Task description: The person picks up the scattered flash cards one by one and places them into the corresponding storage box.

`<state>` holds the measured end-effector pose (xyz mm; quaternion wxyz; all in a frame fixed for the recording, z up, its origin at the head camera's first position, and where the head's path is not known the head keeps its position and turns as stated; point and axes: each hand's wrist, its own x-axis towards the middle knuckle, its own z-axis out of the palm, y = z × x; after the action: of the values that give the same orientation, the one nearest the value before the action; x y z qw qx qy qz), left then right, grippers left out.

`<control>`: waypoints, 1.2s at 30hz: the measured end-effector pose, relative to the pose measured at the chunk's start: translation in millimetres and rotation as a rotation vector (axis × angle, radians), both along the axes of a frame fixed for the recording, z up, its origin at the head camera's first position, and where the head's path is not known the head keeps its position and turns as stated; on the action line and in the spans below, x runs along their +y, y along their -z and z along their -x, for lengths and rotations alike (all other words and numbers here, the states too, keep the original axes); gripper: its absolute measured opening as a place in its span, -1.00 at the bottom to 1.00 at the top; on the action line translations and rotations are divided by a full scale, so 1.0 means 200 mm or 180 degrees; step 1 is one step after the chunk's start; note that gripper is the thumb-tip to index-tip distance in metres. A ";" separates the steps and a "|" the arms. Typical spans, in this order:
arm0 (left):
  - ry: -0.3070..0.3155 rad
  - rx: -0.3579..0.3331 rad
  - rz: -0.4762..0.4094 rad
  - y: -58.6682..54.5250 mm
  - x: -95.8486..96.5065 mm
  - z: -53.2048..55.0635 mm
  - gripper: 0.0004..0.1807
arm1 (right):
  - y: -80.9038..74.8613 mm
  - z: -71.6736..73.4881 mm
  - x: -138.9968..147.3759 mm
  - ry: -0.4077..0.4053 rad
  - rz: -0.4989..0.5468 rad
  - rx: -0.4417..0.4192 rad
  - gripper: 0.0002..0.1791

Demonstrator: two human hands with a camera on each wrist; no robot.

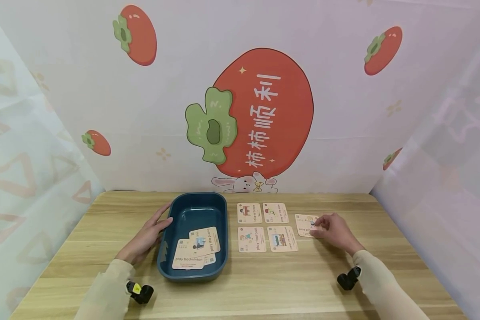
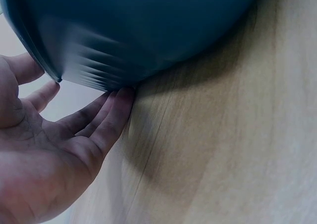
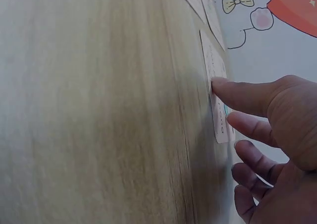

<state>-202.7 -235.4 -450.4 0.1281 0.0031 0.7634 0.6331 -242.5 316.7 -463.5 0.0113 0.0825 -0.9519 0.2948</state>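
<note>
My left hand (image 1: 148,238) holds the left side of a dark blue tray (image 1: 166,273), thumb over the rim and fingers on the outer wall. In the left wrist view, several fingertips (image 2: 121,100) meet the ribbed wall (image 2: 99,55) close to the table. Inside the tray lie a "play badminton" card (image 1: 188,255), a "play the piano" card (image 1: 206,240) over it, and a partly covered card (image 1: 210,259). My right hand (image 1: 336,231) rests thumb and fingertips on a picture card (image 1: 304,222) lying on the table, its text partly hidden. The thumb (image 3: 242,95) presses its face.
Two rows of cards lie between tray and right hand: "take a break" (image 1: 250,213) and another card (image 1: 275,213) behind, "play football" (image 1: 252,240) and a building-picture card (image 1: 282,239) in front. A wall cloth with persimmons (image 1: 280,115) borders the wooden table (image 1: 264,284).
</note>
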 end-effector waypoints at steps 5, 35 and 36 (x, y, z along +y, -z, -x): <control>-0.0001 0.0014 0.0006 0.01 0.00 0.00 -0.28 | 0.02 0.00 0.02 0.0023 -0.0120 0.0052 -0.65; 0.0009 0.0007 0.0027 0.01 -0.01 0.01 -0.27 | -0.07 -0.01 0.00 0.0028 -0.0448 -0.0208 -0.10; 0.0011 0.0008 0.0029 0.01 -0.01 0.00 -0.27 | -0.07 -0.01 0.00 0.0032 -0.0438 -0.0224 -0.09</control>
<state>-203.6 -236.5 -452.2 0.1283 0.0046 0.7663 0.6295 -240.2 315.8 -449.6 -0.0265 0.0679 -0.9701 0.2314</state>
